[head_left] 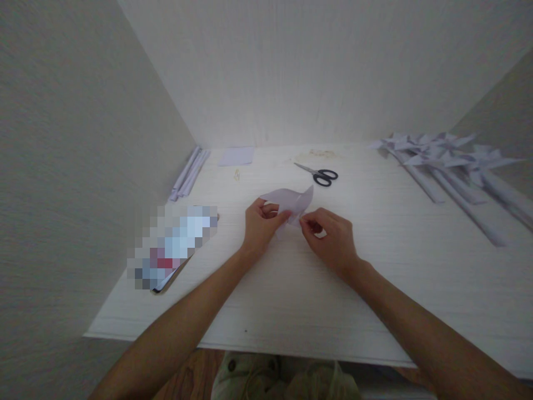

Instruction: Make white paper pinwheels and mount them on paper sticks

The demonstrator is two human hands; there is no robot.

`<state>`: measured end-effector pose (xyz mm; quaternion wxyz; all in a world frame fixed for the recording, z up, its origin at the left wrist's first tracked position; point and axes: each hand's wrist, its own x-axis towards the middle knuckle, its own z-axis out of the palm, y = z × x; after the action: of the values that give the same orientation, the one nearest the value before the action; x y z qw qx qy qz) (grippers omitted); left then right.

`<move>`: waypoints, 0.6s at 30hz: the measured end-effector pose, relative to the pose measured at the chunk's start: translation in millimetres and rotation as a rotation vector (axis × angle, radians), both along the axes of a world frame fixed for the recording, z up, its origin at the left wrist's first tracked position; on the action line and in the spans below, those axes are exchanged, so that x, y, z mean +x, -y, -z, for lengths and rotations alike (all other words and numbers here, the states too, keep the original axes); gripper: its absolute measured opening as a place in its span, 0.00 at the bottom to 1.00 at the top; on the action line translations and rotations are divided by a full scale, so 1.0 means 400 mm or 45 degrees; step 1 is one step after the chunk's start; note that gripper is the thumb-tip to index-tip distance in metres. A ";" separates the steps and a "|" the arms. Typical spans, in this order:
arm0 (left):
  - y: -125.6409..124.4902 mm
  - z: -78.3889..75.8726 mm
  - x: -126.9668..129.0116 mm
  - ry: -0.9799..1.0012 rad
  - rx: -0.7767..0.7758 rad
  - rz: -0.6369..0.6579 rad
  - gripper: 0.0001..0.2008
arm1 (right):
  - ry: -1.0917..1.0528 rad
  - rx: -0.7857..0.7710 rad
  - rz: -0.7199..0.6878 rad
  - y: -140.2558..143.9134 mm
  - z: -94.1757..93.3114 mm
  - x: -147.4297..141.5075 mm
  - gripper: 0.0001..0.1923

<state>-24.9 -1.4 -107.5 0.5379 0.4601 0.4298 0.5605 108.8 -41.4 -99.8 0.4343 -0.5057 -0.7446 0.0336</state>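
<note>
- The left hand [260,225] and the right hand [331,236] meet over the middle of the white worktop [375,278], both pinching one piece of pale paper [291,201].
- The left hand's thumb and fingers are closed on the paper's lower left part; the right hand grips its lower right edge between thumb and forefinger, the fingers curled in tight.
- The paper rises from the two hands toward 12 o'clock, bent and partly folded, with a pointed corner up at the right — it is lifted just clear of the worktop, or so it appears.
- At 1 o'clock from the hands, near them, lie black-handled scissors [318,174], blades shut.
- Far off at 2 o'clock lies a heap of paper pinwheels [449,158] on long paper sticks.
- At 11 o'clock, by the back wall, a flat sheet of paper [236,156] — and beyond it, toward the left wall, a bundle of rolled paper sticks [189,173].
- At 9 o'clock sits a blurred-out flat object [175,244], too obscured to name.
</note>
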 end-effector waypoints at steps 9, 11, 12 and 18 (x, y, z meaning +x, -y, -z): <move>0.002 -0.003 0.002 0.033 -0.012 0.059 0.16 | 0.013 0.044 0.003 -0.001 -0.001 0.004 0.06; 0.002 -0.005 0.002 0.036 -0.025 0.044 0.16 | 0.015 0.041 -0.009 -0.002 0.000 0.004 0.06; 0.002 -0.006 0.002 0.033 -0.025 0.038 0.16 | 0.020 0.037 -0.017 -0.003 0.000 0.004 0.06; 0.003 -0.008 0.000 -0.018 -0.001 0.041 0.17 | 0.103 0.010 -0.047 -0.002 0.000 0.007 0.08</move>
<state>-25.1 -2.8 -104.3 0.5439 0.4708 0.4265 0.5483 111.6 -40.7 -99.9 0.4052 -0.4911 -0.7709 0.0184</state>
